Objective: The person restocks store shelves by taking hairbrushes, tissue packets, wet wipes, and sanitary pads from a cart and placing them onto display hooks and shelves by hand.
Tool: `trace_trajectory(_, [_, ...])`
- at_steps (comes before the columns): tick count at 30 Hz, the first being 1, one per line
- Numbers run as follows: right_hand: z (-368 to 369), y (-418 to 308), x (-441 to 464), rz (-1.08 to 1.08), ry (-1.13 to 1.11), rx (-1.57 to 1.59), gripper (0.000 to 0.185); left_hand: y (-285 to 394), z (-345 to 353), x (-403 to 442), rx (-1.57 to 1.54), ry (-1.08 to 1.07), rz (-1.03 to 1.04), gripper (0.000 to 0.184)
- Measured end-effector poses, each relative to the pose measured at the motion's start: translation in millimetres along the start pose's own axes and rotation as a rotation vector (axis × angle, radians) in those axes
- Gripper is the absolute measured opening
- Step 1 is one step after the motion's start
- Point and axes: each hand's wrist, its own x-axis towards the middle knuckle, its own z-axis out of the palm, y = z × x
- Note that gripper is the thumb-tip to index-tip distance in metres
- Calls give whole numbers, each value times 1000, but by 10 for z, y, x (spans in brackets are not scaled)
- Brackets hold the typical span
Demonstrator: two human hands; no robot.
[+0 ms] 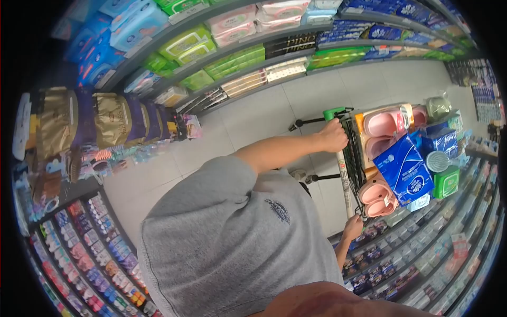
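Note:
My left hand [332, 136] is wrapped round the shopping cart handle [346, 182] near its green end cap. At the handle's other end, my right hand [353, 227] is closed on it too. The cart ahead of me is piled with goods. A blue tissue pack [404, 170] lies tilted on top. Pink slippers [381, 124] sit on my left side of the load, and another pink pair [377, 199] on my right side. Farther forward are a green box [447, 182], a round ribbed grey-green item [438, 161] and more blue packs [442, 141].
Shelves with wipes packs [187, 45] and blue tissue packs run along my left. Racks of small packaged goods [391, 253] line my right. Gold bags [58, 119] hang behind on the left. Grey floor tiles [251, 121] show beside the cart.

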Motion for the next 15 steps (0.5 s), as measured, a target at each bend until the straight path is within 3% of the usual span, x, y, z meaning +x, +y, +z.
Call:
trace_trajectory(2, [-212,93,-240,33,10,-10,52,165,-92,-87,-31,0,5,31])
trace_trajectory(3, [402,-470,14,10,3,100,52,-469,-109,51,74,-2,42,31])
trace_trajectory(6, [24,-231,-173,55,0,17,50,-153,-110,-14,-6,22,0,32])
trace_trajectory(15, [-204,-553,-639,12,50,59,48,-242,-346,-246,-56,114,31,28])
